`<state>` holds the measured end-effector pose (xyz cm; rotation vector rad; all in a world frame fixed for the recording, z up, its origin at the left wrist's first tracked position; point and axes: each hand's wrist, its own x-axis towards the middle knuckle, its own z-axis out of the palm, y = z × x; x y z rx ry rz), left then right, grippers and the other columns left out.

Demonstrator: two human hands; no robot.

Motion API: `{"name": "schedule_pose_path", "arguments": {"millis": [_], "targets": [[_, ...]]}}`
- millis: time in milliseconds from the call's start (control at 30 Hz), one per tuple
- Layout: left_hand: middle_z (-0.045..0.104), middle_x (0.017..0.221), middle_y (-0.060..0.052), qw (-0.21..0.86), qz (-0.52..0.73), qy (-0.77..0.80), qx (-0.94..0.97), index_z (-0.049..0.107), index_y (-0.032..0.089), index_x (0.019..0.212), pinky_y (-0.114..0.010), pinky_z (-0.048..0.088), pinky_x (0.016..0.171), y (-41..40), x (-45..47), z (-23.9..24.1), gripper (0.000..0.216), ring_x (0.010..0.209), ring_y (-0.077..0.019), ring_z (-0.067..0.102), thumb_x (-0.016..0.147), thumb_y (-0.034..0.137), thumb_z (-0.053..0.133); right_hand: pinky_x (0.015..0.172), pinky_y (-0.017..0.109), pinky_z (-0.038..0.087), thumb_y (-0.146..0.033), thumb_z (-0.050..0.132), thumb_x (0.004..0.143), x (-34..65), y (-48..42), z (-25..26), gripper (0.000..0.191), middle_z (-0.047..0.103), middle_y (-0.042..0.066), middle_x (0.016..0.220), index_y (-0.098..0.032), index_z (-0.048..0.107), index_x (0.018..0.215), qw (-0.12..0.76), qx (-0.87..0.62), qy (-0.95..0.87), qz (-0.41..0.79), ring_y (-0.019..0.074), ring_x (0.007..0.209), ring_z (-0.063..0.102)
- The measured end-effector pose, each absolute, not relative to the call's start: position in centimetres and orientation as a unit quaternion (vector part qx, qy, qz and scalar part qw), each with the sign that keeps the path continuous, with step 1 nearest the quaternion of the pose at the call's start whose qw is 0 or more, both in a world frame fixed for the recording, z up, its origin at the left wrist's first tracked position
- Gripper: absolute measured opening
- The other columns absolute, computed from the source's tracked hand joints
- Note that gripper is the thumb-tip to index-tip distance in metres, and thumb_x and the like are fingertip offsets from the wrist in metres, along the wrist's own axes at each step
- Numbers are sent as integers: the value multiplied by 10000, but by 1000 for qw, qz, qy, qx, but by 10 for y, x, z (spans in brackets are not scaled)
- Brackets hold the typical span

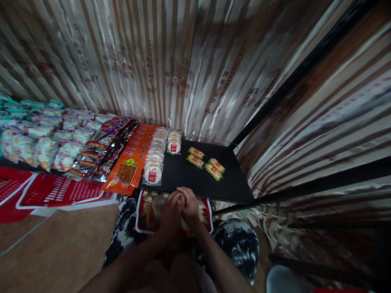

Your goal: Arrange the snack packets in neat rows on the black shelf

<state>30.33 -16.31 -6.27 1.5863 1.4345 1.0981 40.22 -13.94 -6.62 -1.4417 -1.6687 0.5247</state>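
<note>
My left hand (171, 208) and my right hand (190, 203) press together over a red basket (209, 209) with a white rim, between my knees. Their fingers are closed against each other; whatever lies between them, if anything, is hidden. Inside the basket are wrapped snack packets (149, 215), partly covered by my hands. Just beyond, on a black board (177, 171), several small yellow packets (215, 169) lie in two groups. To their left runs a row of clear-wrapped round white crackers (153, 169), with a shorter stack of crackers (174, 143) beside it.
Left along the board lie an orange snack bag (131, 156), dark shiny packets (91, 158), white packets (45, 150) and green packets (18, 108). Red baskets (61, 191) sit below them. A striped curtain (152, 61) hangs behind, and black bars (265, 110) cross the right side.
</note>
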Motion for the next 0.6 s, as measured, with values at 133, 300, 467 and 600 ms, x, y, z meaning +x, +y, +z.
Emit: {"name": "schedule_pose_path", "arguments": {"millis": [133, 300, 467, 600], "targets": [[592, 1178, -92, 284, 398, 610, 623, 591, 208, 1060, -414, 356, 1044, -186, 270, -92, 318, 1144, -209, 504, 837, 279, 375, 893, 354, 443, -175, 348, 847, 384, -166, -93, 347, 664, 82, 979, -205, 652, 1010, 362, -583, -687, 240, 189, 937, 589], [527, 1272, -152, 233, 309, 702, 598, 547, 134, 1137, -465, 302, 1068, -189, 243, -122, 414, 1251, -289, 407, 764, 291, 463, 977, 391, 399, -147, 432, 791, 366, -173, -123, 392, 613, 130, 1165, -154, 610, 1140, 266, -615, -698, 253, 230, 1104, 543], [570, 1207, -192, 237, 292, 687, 622, 552, 95, 1127, -458, 302, 1067, -193, 241, -139, 392, 1222, -294, 448, 789, 242, 416, 982, 417, 397, -159, 481, 771, 358, -175, -133, 357, 620, 139, 1164, -164, 646, 1087, 233, -634, -688, 266, 260, 1121, 546], [608, 1162, -133, 270, 322, 683, 598, 580, 166, 1074, -467, 356, 1029, -198, 248, -135, 341, 1185, -267, 488, 789, 208, 397, 965, 410, 413, -208, 463, 790, 360, -175, -127, 326, 641, 130, 1127, -175, 656, 1050, 259, -635, -660, 306, 243, 1085, 573]]}}
